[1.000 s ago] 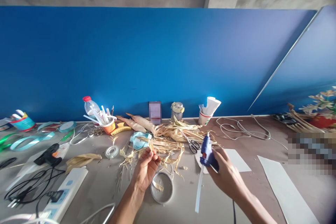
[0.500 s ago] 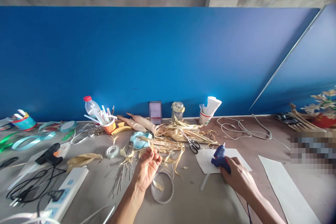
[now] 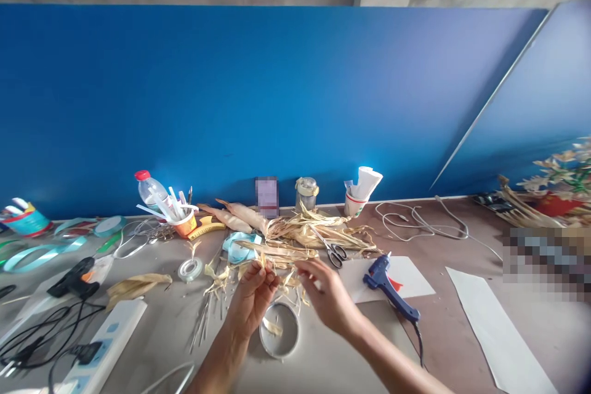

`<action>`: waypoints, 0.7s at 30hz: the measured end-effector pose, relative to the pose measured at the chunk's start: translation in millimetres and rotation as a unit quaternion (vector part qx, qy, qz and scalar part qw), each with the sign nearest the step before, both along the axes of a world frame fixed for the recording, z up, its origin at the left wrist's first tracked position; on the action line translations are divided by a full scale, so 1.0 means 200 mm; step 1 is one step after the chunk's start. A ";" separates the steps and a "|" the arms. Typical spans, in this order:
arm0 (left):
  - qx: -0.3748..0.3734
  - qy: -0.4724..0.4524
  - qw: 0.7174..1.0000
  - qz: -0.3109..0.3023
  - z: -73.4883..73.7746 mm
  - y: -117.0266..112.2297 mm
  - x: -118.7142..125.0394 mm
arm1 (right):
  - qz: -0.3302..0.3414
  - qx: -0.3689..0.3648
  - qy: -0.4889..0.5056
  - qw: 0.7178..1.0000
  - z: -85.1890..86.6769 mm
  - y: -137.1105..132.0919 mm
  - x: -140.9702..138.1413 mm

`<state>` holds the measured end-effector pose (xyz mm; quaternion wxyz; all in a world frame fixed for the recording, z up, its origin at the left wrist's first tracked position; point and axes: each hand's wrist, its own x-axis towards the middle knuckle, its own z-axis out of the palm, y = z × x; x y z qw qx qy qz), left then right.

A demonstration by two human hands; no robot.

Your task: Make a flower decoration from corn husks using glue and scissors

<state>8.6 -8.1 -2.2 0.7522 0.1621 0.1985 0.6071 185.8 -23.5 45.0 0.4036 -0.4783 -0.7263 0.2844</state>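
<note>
My left hand (image 3: 255, 295) is closed in a pinch on a small piece of dried corn husk (image 3: 263, 260) above the middle of the table. To its right, my right hand (image 3: 329, 295) is open, with its fingers pointing left toward the pinched piece and nothing visible in them. A blue glue gun (image 3: 386, 286) lies on a white sheet (image 3: 418, 277), its nozzle pointing away from me. Beneath the hands stands a round ring-shaped container (image 3: 295, 335) with a husk scrap in it. Behind them spreads a heap of corn husks (image 3: 295, 235), with black-handled scissors (image 3: 337, 253) on its right side.
At the left are a power strip (image 3: 108, 345), a black glue gun (image 3: 76, 277) and tangled cables. A bottle (image 3: 152, 192), an orange cup of glue sticks (image 3: 184, 223), a jar (image 3: 306, 192) and a paper cup (image 3: 354, 204) line the blue partition (image 3: 277, 92). Thin wires (image 3: 201, 323) lie left of centre.
My right hand has let go of the blue glue gun, which now rests on the white sheet, and has moved left toward my left hand. The view has shifted slightly.
</note>
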 end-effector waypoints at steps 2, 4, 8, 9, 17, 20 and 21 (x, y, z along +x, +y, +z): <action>0.000 0.001 1.000 0.003 -0.01 0.00 0.00 | 0.011 0.002 0.043 0.999 -0.01 0.02 -0.15; 0.004 0.000 1.000 0.007 -0.01 0.01 -0.01 | 0.003 0.004 0.081 0.997 -0.03 0.04 -0.25; 0.006 0.003 1.000 0.009 -0.01 0.00 -0.01 | -0.019 -0.050 0.167 0.984 -0.07 0.08 -0.31; 0.005 0.004 1.000 0.010 -0.01 0.00 -0.01 | -0.015 -0.083 0.203 0.975 -0.07 0.10 -0.31; 0.017 0.024 1.000 0.001 0.01 0.00 0.01 | 0.105 -0.263 0.367 0.886 0.04 0.22 -0.20; 0.024 0.060 0.998 -0.013 0.01 -0.01 0.01 | 0.154 -0.281 0.293 0.901 0.10 0.24 -0.16; 0.025 0.071 0.997 -0.018 0.01 -0.02 0.01 | 0.158 -0.282 0.269 0.907 0.11 0.24 -0.16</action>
